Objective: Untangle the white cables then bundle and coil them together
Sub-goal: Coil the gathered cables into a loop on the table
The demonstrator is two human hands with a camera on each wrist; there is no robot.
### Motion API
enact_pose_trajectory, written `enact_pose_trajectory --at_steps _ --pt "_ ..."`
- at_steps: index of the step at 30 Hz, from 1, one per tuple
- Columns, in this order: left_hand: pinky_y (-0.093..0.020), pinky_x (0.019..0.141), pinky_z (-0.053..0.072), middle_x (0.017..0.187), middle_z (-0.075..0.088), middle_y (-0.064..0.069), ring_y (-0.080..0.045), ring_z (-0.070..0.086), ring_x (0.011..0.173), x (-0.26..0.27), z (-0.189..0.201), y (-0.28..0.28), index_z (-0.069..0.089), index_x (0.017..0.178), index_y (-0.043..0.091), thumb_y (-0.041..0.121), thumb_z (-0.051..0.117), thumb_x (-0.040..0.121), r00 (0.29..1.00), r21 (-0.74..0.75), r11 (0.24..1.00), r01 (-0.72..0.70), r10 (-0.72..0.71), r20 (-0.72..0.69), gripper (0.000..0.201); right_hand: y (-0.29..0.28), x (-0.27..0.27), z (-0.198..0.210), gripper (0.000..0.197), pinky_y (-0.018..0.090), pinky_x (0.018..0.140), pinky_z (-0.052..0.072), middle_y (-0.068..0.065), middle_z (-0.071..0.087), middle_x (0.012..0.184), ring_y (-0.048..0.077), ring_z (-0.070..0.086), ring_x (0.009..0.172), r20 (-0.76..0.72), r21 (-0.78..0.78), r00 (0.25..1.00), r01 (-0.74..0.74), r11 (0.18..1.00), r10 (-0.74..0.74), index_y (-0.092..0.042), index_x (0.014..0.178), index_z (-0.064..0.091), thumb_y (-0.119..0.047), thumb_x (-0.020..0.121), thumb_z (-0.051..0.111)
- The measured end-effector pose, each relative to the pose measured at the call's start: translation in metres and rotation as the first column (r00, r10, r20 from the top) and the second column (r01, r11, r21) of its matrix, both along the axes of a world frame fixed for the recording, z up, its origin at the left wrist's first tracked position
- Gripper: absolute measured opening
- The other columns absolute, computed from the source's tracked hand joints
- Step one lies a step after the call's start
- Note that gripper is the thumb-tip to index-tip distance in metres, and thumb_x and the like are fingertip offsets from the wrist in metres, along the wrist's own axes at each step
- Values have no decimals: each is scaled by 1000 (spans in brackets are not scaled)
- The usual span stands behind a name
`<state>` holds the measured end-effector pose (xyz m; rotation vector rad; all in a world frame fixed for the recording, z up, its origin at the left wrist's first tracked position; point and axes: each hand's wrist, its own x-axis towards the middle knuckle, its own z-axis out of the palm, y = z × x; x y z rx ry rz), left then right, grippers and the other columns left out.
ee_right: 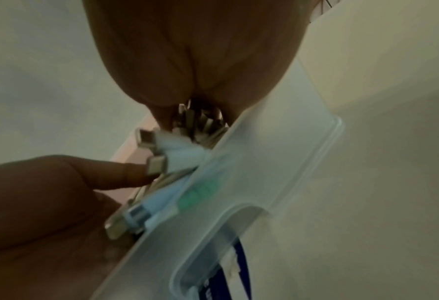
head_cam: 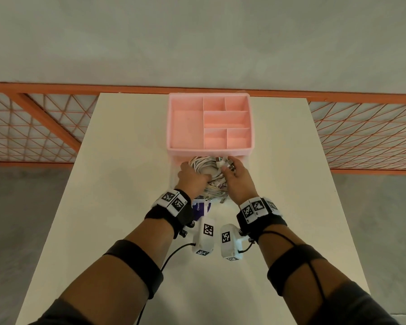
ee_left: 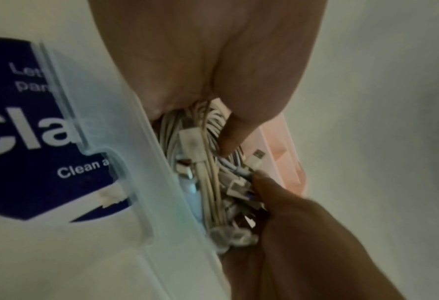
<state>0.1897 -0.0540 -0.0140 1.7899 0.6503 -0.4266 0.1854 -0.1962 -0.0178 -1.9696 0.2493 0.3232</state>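
A tangled bunch of white cables [head_cam: 205,168] with metal USB plugs lies in a clear plastic drawer [head_cam: 174,171] pulled out from under the pink organizer [head_cam: 209,123]. My left hand [head_cam: 197,178] curls into the bunch from the left, and its thumb presses the cables [ee_left: 209,174] in the left wrist view. From the right, my right hand [head_cam: 230,171] grips the plug ends, and several plugs [ee_right: 156,156] poke out below its palm. The lower cables are hidden by both hands.
The drawer's clear front wall [ee_left: 146,162] stands close to my wrists, with a dark blue label [ee_left: 33,142] behind it. The organizer's top tray has several compartments. It all sits on a white table [head_cam: 127,160], with an orange mesh railing [head_cam: 33,127] beyond.
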Motion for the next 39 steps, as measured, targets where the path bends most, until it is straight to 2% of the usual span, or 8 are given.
enact_pose_trajectory --at_steps 3,9,16,22,26,29,35,39 --pt "-48 102 46 136 38 -15 -38 47 121 -5 -2 3 37 142 12 33 83 73 983 296 942 157 -177 43 85 6 -2 -2 47 43 100 49 6 57 136 24 59 117 65 -98 997 -31 995 37 -20 147 38 -29 102 45" --pt "-50 100 47 131 44 -16 -39 52 117 -8 -3 10 40 137 9 40 87 71 956 436 883 174 -258 141 87 -2 -15 11 64 33 113 33 3 29 156 18 35 139 106 -212 981 -138 968 163 -14 152 26 -44 100 48" --pt "-48 93 51 125 52 -17 -36 58 110 -17 -6 15 44 131 5 52 71 84 930 507 829 234 -344 133 72 -41 -57 10 42 25 102 40 0 49 131 17 49 118 499 -401 773 -195 895 392 -14 130 56 -26 90 61" --pt "-39 81 53 111 65 -11 -29 64 100 -32 2 30 54 118 10 48 58 94 887 510 835 207 -380 262 45 -32 -44 4 16 37 71 53 0 67 90 20 61 79 424 -536 699 -320 782 576 -13 96 71 -20 82 77" --pt "-5 84 43 119 60 1 -5 57 104 -62 15 46 59 120 14 22 64 94 771 395 915 80 -308 557 28 -9 -28 9 12 35 65 50 4 65 83 25 60 73 406 -556 735 -274 785 544 -11 81 70 -23 81 76" --pt "-9 80 46 109 59 4 -3 58 98 -85 12 61 62 109 15 14 62 94 718 399 916 32 -299 628 16 6 -27 3 11 37 64 54 6 66 82 28 62 72 405 -623 724 -228 748 558 -10 76 70 -19 78 78" --pt "-23 59 49 89 63 10 -14 62 75 -147 0 84 62 93 24 22 61 93 769 245 969 11 -165 618 3 -2 -46 -12 25 43 69 53 4 61 99 25 58 83 429 -700 658 -191 688 619 -14 103 70 -27 95 50" --pt "-23 58 49 74 67 8 -8 58 60 -206 -17 102 64 89 34 11 66 91 869 171 982 74 -148 473 23 -4 -62 0 50 45 97 44 10 54 133 31 49 121 512 -745 613 -32 667 602 -10 133 56 -31 88 59"
